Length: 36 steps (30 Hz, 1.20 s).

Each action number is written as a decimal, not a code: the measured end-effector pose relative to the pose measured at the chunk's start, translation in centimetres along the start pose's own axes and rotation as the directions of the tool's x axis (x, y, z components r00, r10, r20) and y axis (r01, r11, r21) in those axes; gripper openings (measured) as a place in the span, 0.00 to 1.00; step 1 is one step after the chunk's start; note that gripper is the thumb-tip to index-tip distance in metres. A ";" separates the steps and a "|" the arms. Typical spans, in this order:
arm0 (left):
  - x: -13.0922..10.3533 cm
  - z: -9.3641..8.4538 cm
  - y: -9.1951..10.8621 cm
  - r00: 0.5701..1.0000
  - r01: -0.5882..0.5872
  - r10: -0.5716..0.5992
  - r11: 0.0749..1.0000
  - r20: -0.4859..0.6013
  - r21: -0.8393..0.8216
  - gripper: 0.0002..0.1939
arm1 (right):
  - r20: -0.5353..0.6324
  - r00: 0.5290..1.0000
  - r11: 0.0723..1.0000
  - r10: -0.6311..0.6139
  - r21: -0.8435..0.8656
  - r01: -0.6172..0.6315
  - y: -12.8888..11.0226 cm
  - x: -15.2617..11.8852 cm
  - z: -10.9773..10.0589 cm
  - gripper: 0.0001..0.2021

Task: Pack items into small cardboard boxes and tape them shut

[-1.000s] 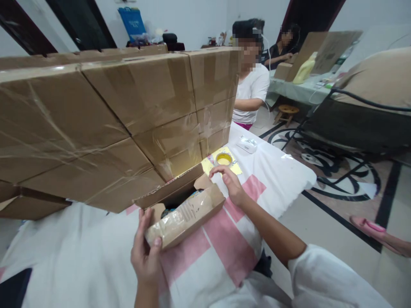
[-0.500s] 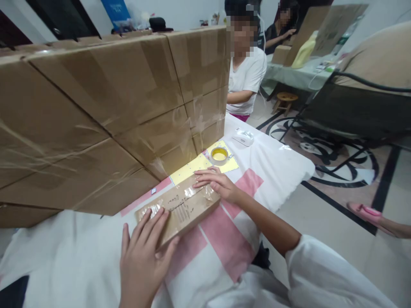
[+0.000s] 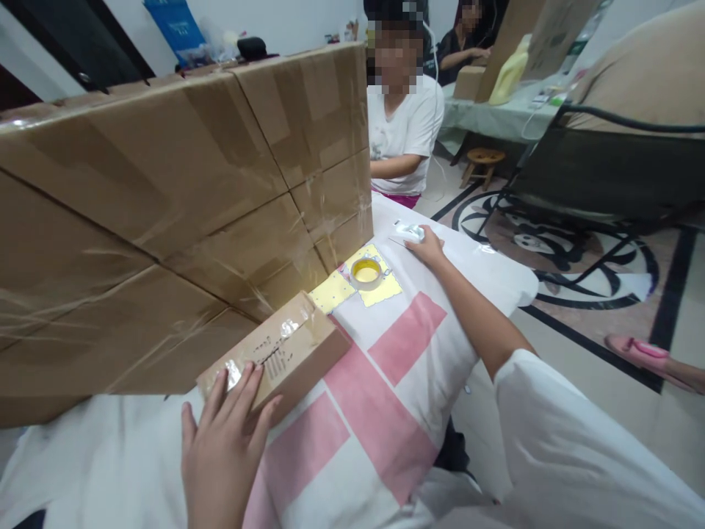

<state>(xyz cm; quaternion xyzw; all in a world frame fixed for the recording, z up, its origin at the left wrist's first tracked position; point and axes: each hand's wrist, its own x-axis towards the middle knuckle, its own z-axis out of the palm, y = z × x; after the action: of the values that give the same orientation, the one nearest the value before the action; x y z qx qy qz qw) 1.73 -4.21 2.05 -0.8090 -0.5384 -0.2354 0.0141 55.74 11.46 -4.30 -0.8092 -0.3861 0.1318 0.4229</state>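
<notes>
A small brown cardboard box (image 3: 286, 349), closed and patched with clear tape, lies on the white and pink cloth of the table (image 3: 385, 411). My left hand (image 3: 223, 444) rests flat on its near end, fingers spread. My right hand (image 3: 427, 246) is stretched out to the far side of the table and touches a small white device (image 3: 408, 232). A roll of clear tape (image 3: 366, 272) sits on a yellow sheet (image 3: 335, 290) between the box and that hand.
A tall wall of large taped cardboard cartons (image 3: 181, 206) stands along the left. Another person in a white shirt (image 3: 399, 128) sits at the table's far end; a second person (image 3: 468, 37) sits further back. A black chair frame (image 3: 600, 176) stands at the right.
The small box's flaps went down and it was laid flat. My right hand left the box and reached far out to the white device. My left hand stays on the box.
</notes>
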 end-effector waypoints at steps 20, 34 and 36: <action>2.3 2.9 10.5 0.930 -0.349 0.299 0.902 -0.214 -0.253 0.18 | 0.587 0.295 0.654 -0.754 0.630 0.419 -4.2 -19.1 -4.1 0.28; 2.1 5.5 12.2 0.921 0.101 -0.023 0.979 0.389 -0.180 0.10 | 0.646 0.171 0.654 -0.744 0.650 0.388 -2.3 -21.4 1.0 0.26; 2.5 5.6 12.3 0.901 0.144 -0.050 0.972 0.431 -0.188 0.09 | 0.649 0.163 0.654 -0.743 0.653 0.382 -2.0 -21.2 1.2 0.26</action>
<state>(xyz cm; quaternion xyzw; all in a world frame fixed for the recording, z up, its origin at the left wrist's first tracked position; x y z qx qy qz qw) 15.35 -5.69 0.85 -0.8095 -0.5397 -0.1115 -0.2025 39.91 -2.78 -5.89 -0.3132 -0.7922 0.4287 0.3008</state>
